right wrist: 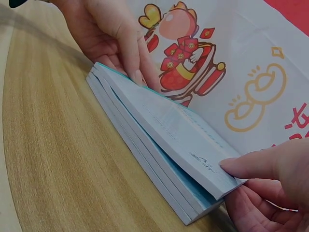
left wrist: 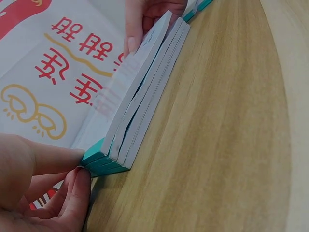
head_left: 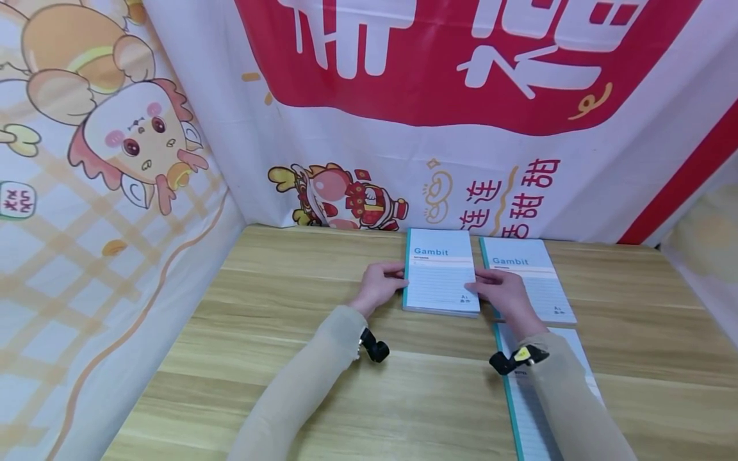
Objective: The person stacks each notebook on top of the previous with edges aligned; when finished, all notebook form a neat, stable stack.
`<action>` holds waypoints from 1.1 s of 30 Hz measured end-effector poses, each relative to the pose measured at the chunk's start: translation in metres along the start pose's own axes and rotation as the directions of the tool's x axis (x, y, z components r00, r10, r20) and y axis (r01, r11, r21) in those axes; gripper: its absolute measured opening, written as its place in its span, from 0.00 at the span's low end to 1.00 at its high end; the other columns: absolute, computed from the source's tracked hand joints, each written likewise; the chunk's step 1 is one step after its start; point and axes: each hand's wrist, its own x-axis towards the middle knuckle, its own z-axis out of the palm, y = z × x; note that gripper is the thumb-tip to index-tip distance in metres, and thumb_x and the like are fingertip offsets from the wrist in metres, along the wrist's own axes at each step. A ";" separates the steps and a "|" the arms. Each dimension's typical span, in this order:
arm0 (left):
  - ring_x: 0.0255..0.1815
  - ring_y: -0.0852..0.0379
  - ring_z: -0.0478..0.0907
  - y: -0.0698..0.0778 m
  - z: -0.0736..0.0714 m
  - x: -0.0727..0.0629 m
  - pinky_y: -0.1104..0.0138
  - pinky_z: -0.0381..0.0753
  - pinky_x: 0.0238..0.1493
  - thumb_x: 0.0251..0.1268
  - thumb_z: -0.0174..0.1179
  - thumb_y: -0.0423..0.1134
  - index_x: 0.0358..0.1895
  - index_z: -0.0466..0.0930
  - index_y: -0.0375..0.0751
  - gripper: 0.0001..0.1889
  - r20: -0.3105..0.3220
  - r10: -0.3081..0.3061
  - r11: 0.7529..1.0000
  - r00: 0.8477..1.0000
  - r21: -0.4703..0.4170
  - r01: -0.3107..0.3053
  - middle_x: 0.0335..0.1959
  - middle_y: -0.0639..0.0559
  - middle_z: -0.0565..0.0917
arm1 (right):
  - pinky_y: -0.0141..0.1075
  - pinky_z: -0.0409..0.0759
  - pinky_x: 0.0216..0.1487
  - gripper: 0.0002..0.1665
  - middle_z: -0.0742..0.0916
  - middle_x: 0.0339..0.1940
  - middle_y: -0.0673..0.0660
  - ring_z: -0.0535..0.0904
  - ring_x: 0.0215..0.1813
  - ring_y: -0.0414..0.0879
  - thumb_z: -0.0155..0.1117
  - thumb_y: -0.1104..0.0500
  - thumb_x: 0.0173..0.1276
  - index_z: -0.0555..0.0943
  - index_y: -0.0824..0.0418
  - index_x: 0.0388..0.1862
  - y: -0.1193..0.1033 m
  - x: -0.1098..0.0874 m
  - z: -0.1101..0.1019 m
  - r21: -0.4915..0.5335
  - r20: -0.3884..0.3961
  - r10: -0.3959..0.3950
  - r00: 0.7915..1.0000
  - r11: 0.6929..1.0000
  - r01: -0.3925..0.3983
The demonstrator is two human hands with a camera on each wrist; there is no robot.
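Note:
A stack of several thin notebooks (head_left: 439, 269) with white "Gambit" covers and teal spines lies near the back of the table. At its left side my left hand (head_left: 377, 287) holds the teal spine (left wrist: 104, 163), thumb and curled fingers close together there. My right hand (head_left: 506, 296) pinches the top notebook (right wrist: 178, 140) by its right edge, thumb on the cover and fingers beneath. That edge is raised, leaving a wedge-shaped gap over the notebooks (right wrist: 149, 159) below, which lie flat.
Right of the stack lies another Gambit notebook (head_left: 539, 282), and nearer to me one more (head_left: 521, 416), partly covered by my right forearm. The wooden table (head_left: 277, 358) meets a printed cloth backdrop (head_left: 340, 141) behind and a patterned cloth (head_left: 104, 307) on the left.

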 end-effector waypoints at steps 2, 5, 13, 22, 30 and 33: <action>0.49 0.56 0.81 0.000 0.000 0.000 0.61 0.81 0.58 0.66 0.69 0.33 0.62 0.83 0.45 0.20 0.002 -0.001 1.000 1.000 -0.006 0.001 0.46 0.55 0.86 | 0.51 0.70 0.70 0.38 0.81 0.64 0.59 0.76 0.66 0.53 0.73 0.48 0.69 0.72 0.56 0.74 0.000 0.000 0.000 -0.009 -0.006 0.003 1.000 1.000 -0.003; 0.49 0.57 0.81 -0.001 0.000 0.001 0.62 0.81 0.56 0.66 0.70 0.32 0.61 0.84 0.45 0.20 0.005 -0.004 1.000 1.000 -0.015 0.004 0.46 0.55 0.86 | 0.51 0.71 0.70 0.38 0.81 0.64 0.59 0.75 0.65 0.53 0.72 0.49 0.69 0.72 0.56 0.74 -0.001 -0.001 0.001 -0.022 -0.010 0.004 1.000 1.000 -0.004; 0.47 0.57 0.82 -0.002 0.002 0.004 0.63 0.82 0.55 0.64 0.71 0.32 0.61 0.84 0.45 0.21 -0.001 -0.015 1.000 1.000 -0.020 0.015 0.44 0.55 0.86 | 0.51 0.72 0.68 0.35 0.81 0.62 0.60 0.76 0.63 0.54 0.72 0.52 0.70 0.73 0.58 0.73 -0.004 -0.008 0.002 -0.062 -0.020 -0.028 0.999 0.998 0.027; 0.47 0.57 0.82 -0.001 0.002 0.003 0.63 0.82 0.55 0.64 0.71 0.32 0.61 0.84 0.45 0.21 -0.003 -0.023 1.000 1.000 -0.021 0.023 0.44 0.55 0.86 | 0.52 0.71 0.69 0.35 0.82 0.62 0.62 0.75 0.62 0.56 0.72 0.52 0.70 0.74 0.60 0.72 -0.006 -0.010 0.001 -0.092 -0.011 -0.041 0.999 0.995 0.040; 0.47 0.58 0.81 -0.001 0.002 0.002 0.64 0.82 0.53 0.65 0.70 0.31 0.61 0.84 0.45 0.21 -0.020 -0.025 1.000 1.000 -0.009 0.024 0.44 0.55 0.85 | 0.53 0.73 0.66 0.34 0.82 0.63 0.61 0.74 0.63 0.55 0.70 0.51 0.72 0.73 0.60 0.73 -0.006 -0.009 0.002 -0.178 0.011 -0.070 0.997 0.981 0.071; 0.47 0.58 0.81 -0.001 0.003 0.002 0.65 0.82 0.53 0.65 0.70 0.32 0.61 0.84 0.46 0.21 -0.026 -0.025 1.000 0.999 -0.002 0.025 0.44 0.56 0.85 | 0.51 0.74 0.63 0.33 0.81 0.64 0.61 0.74 0.62 0.55 0.68 0.50 0.74 0.73 0.59 0.74 -0.005 -0.009 0.002 -0.207 0.022 -0.079 0.997 0.975 0.082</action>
